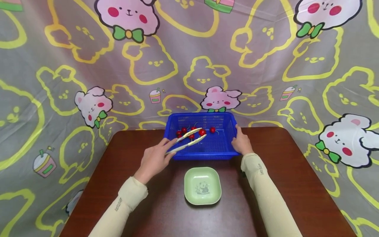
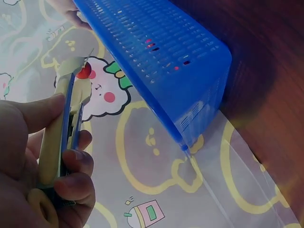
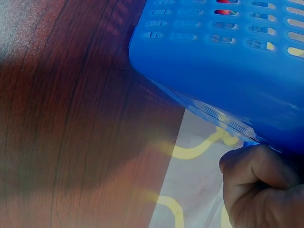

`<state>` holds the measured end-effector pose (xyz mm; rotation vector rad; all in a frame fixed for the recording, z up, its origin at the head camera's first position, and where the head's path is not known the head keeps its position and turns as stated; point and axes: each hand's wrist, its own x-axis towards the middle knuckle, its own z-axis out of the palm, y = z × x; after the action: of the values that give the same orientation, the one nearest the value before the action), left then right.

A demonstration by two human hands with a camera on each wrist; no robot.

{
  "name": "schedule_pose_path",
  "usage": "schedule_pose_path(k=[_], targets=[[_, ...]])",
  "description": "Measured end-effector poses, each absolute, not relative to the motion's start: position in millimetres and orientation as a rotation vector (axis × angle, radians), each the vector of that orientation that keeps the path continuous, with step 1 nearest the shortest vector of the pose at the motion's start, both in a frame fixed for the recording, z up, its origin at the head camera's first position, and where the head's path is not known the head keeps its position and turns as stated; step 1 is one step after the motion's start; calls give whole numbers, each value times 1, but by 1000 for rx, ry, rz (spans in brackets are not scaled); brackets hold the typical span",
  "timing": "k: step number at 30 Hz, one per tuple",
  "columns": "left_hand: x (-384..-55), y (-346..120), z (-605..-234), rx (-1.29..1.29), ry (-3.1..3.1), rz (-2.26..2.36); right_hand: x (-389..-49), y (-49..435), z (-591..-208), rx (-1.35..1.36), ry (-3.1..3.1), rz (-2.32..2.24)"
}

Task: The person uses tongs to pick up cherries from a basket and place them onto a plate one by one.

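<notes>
My left hand (image 1: 155, 160) grips a pair of tongs (image 1: 196, 141) with pale yellow tips, fingers and thumb curled round the handles (image 2: 51, 152). A red cherry (image 1: 202, 132) with a stem sits between the tong tips, above the blue plastic basket (image 1: 204, 154) in the head view. In the left wrist view this cherry (image 2: 84, 71) shows past the basket's rim. Several more cherries lie on the basket's floor to the left, and one cherry (image 1: 212, 130) lies apart near the back. My right hand (image 1: 242, 143) holds the basket's right rim, its fingers curled over the edge.
A square light green dish (image 1: 202, 197) with a panda print stands on the dark wooden table (image 1: 296, 184), nearer to me than the basket. A patterned grey cloth (image 1: 183, 49) hangs behind the table and along both sides.
</notes>
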<state>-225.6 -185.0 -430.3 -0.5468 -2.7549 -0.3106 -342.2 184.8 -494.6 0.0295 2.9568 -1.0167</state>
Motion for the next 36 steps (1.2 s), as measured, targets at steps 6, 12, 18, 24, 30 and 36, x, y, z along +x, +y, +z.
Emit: schedule_pose_path(k=[6,12,18,24,30,36], targets=[[-211,-191,-431,-582,-2724,-332,-343,185,-495,36,2959,-1022],[-194,-193,-431,-608,-2729,-354,-343,185,-496,30,2960,-1024],[-178,-194,-432,-657,-2714,-377,-343,185,-497,18,2966,-1026],[-169,-191,-434,-724,-2677,-408,-343,186,-494,21,2969,-1024],[-162,-188,-439,-779,-2698,-400,-343,186,-493,21,2961,-1022],[-157,-191,-446,-827,-2683,-422,-342,186,-495,18,2968,-1026]])
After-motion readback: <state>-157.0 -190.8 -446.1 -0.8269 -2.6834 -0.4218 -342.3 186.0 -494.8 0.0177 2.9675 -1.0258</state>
